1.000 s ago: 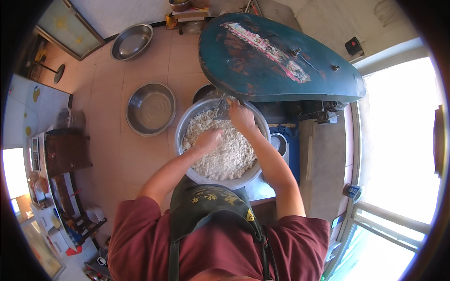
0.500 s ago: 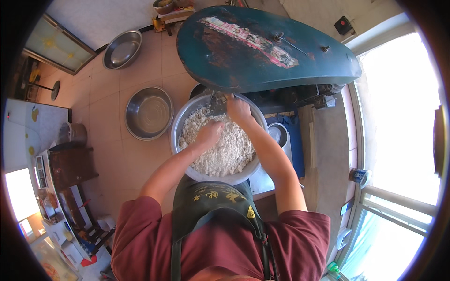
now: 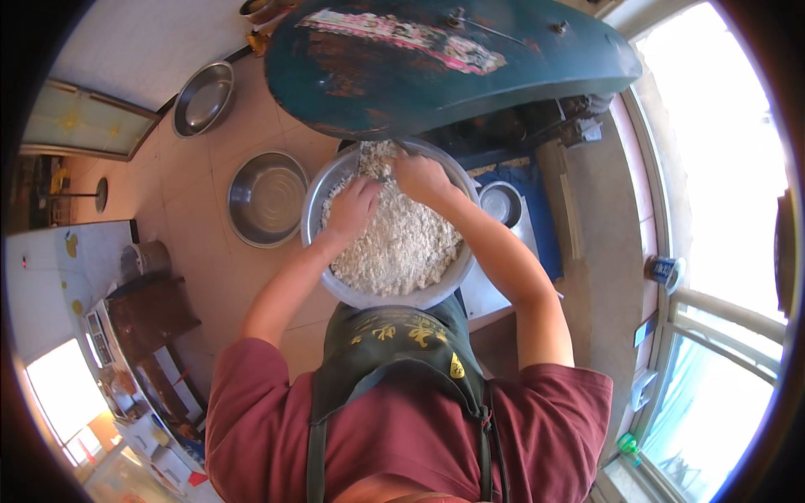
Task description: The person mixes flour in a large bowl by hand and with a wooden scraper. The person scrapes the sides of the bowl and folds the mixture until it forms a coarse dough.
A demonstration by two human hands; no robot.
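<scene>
A large metal basin point(image 3: 461, 260) in front of me holds a heap of crumbly, off-white floury dough point(image 3: 398, 251). My right hand point(image 3: 422, 179) is closed at the basin's far side, around the handle end of a flat metal scraper point(image 3: 362, 159). Whitish crumbs cover most of the scraper, so its full shape is hidden. Resting on the crumbs left of centre, my left hand point(image 3: 354, 208) has its fingers stretched toward the scraper and grips nothing that shows.
A worn dark-green machine cover point(image 3: 386, 92) overhangs the basin's far rim. Empty steel basins stand on the tiled floor, one nearer point(image 3: 268, 199) and one farther point(image 3: 204, 99). A small metal bowl point(image 3: 501, 204) sits to the right, beside a ledge below bright windows.
My left hand has moved from the middle of the dough toward its left side. The scraper, partly bare before, now carries crumbs. The whole view has shifted slightly.
</scene>
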